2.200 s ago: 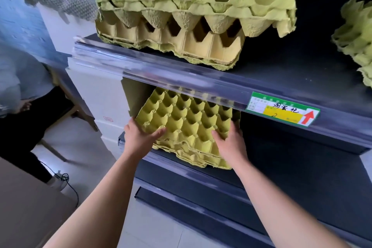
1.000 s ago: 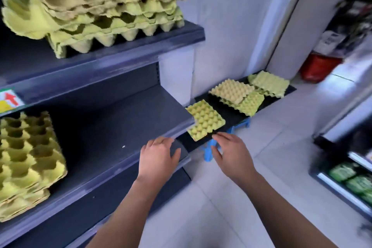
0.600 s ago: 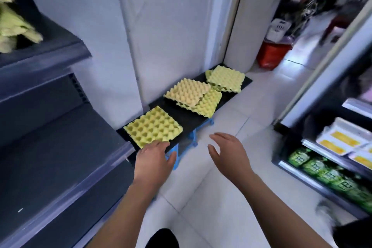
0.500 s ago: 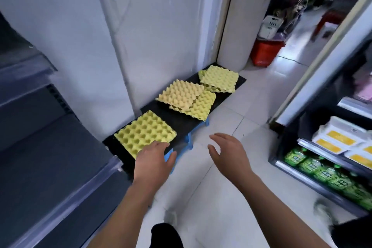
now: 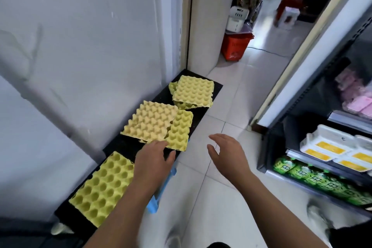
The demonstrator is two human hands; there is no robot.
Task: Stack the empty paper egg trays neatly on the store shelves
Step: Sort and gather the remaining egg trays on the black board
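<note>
Several yellow-green paper egg trays lie on a low black platform (image 5: 124, 145) along the white wall. The nearest tray (image 5: 102, 187) is at lower left. A paler tray (image 5: 150, 120) overlaps a green one (image 5: 179, 130) in the middle, and a small pile of trays (image 5: 192, 91) sits at the far end. My left hand (image 5: 154, 164) hovers open, palm down, between the nearest tray and the middle ones. My right hand (image 5: 227, 154) is open over the floor tiles, to the right of the platform. Neither hand holds anything.
A blue stool or frame (image 5: 161, 191) shows under the platform's edge. A chiller with green packs (image 5: 314, 179) and white boxes (image 5: 338, 147) stands at right. A red basket (image 5: 235, 45) sits by the pillar. My shoes (image 5: 318, 221) show below.
My view has swung right, from the shelves to the low platform on the floor. Both hands let go of the shelved stack and have moved out toward the loose trays.
</note>
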